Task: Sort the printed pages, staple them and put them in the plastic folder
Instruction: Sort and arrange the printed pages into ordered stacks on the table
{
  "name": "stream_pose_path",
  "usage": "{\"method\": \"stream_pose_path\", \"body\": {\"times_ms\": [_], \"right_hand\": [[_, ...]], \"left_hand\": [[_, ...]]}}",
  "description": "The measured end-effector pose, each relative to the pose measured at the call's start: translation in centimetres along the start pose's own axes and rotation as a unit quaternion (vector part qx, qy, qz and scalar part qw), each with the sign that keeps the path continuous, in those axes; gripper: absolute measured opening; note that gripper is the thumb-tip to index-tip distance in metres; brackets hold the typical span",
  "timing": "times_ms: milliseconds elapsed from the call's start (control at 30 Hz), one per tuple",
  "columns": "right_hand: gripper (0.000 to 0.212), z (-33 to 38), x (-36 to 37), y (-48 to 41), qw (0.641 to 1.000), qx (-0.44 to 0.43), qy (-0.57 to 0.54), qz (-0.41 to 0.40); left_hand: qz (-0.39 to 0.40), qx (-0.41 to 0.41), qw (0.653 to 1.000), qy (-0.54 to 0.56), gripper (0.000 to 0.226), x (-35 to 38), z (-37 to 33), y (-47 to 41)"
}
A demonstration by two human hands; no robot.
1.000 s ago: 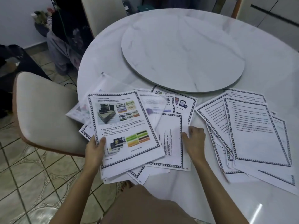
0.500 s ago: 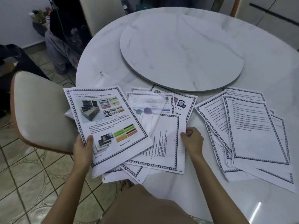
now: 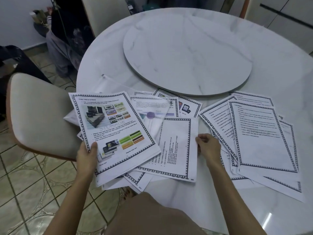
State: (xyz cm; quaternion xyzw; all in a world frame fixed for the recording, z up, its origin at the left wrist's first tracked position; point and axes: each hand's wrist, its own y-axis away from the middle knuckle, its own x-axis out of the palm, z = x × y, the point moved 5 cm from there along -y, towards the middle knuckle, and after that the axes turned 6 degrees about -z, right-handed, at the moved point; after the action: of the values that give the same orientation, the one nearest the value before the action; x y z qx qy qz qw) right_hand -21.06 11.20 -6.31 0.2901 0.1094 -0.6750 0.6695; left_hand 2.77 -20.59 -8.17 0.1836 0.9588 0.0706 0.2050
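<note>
Printed pages with checkered borders lie scattered over the near part of the round white marble table. My left hand grips the lower left corner of a colour picture page, thumb on top, lifted off the pile at the table's left edge. My right hand pinches the right edge of a sideways text page lying flat. A clear plastic folder lies behind the left pile, partly under pages. To the right sits a fanned pile of text pages. No stapler shows.
A round marble turntable fills the table's middle. A beige chair stands at the left, close to the table edge, and another chair back at the far side. Tiled floor lies below; dark bags and clutter stand at the far left.
My left hand has lifted the colour picture page and swung it leftward off the pile. My right hand has stayed at the right edge of the sideways text page.
</note>
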Motion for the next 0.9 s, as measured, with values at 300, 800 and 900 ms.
{"method": "stream_pose_path", "body": {"times_ms": [300, 800, 900], "right_hand": [[0.018, -2.5, -11.4, -5.6, 0.99, 0.033, -0.079, -0.11], [0.024, -10.5, -18.9, -7.6, 0.912, 0.176, -0.229, -0.292], [0.02, -11.6, -18.5, -6.6, 0.914, 0.187, -0.197, -0.301]], "left_hand": [[0.002, 0.007, 1.0, 0.012, 0.031, 1.4, -0.7, 1.7], [-0.013, 0.061, 0.998, -0.014, 0.032, 4.5, -3.2, 3.3], [-0.018, 0.07, 0.997, -0.013, 0.031, 4.9, -3.7, 3.5]]}}
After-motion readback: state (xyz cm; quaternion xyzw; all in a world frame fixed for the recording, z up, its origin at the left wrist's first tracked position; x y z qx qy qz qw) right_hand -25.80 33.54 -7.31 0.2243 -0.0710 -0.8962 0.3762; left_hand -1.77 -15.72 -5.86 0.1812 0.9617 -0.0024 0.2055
